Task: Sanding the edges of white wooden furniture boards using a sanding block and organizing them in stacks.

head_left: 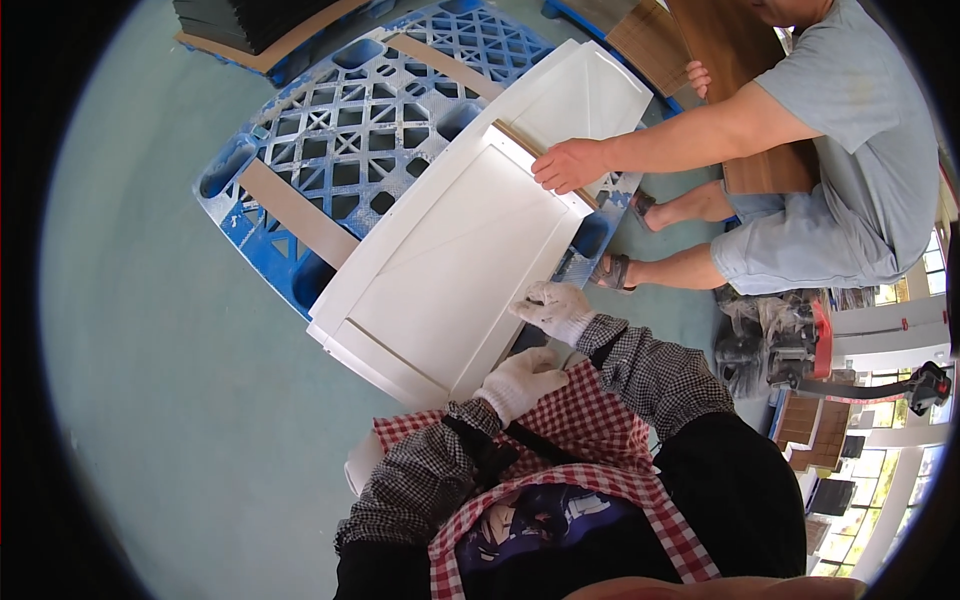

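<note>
A long white panel piece with raised edges (460,240) lies slantwise before me, over a blue pallet. Both my hands wear white knitted gloves. My left hand (520,385) is just off the panel's near right corner; its thumb stands apart from the fingers and nothing shows in it. Farther along the same edge, my right hand (553,308) has its fingers curled in, thumb and fingertips close together by the rim. Whatever it pinches, if anything, is hidden. A co-worker's hand (570,166) presses on a brown-edged crosspiece (515,145) set across the panel.
Under the panel, the blue lattice pallet (350,125) carries cardboard strips (297,212). The co-worker (850,150) sits at the right, holding a brown wood-grain board (745,80). A dark stack (250,25) stands at the far left. Plastic-wrapped goods (765,340) are at the right.
</note>
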Available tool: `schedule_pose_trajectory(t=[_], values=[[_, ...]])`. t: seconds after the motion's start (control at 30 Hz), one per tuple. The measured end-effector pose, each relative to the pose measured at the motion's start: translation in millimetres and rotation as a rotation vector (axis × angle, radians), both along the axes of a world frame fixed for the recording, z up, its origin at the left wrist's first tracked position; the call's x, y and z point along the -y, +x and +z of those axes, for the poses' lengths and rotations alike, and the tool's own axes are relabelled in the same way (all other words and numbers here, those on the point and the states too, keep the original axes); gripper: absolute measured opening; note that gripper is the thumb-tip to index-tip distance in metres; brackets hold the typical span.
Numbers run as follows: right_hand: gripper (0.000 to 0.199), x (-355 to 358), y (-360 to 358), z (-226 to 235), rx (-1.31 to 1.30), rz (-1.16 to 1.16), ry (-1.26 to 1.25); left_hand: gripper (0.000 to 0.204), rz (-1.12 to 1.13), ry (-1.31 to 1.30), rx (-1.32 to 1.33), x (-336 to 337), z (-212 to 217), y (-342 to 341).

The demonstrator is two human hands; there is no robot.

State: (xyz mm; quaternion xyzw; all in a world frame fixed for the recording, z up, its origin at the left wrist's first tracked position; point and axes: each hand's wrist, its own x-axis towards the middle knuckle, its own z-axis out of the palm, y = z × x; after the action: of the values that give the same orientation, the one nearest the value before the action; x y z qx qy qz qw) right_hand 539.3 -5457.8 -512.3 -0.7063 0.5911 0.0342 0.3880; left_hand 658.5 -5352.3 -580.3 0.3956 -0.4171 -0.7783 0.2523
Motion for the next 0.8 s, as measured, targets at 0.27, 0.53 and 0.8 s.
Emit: schedule_pose_trajectory(t=[0.27,0.53,0.8], values=[[0.042,0.5,0.4,-7.0,0.027,0.007,-0.011,0.057,0.032,0.014,-0.020,0.1,-1.5,0.6],[0.042,2.9,-7.3,-19.4,0.103,-0.052,-0.028,0.061,-0.014,0.000,0.047,3.6,8.5,5.9],[0.047,3.5,-8.9,-19.4,-0.031,-0.010,-0.087,0.059,-0.011,-0.020,0.036,3.0,3.9,4.6]])
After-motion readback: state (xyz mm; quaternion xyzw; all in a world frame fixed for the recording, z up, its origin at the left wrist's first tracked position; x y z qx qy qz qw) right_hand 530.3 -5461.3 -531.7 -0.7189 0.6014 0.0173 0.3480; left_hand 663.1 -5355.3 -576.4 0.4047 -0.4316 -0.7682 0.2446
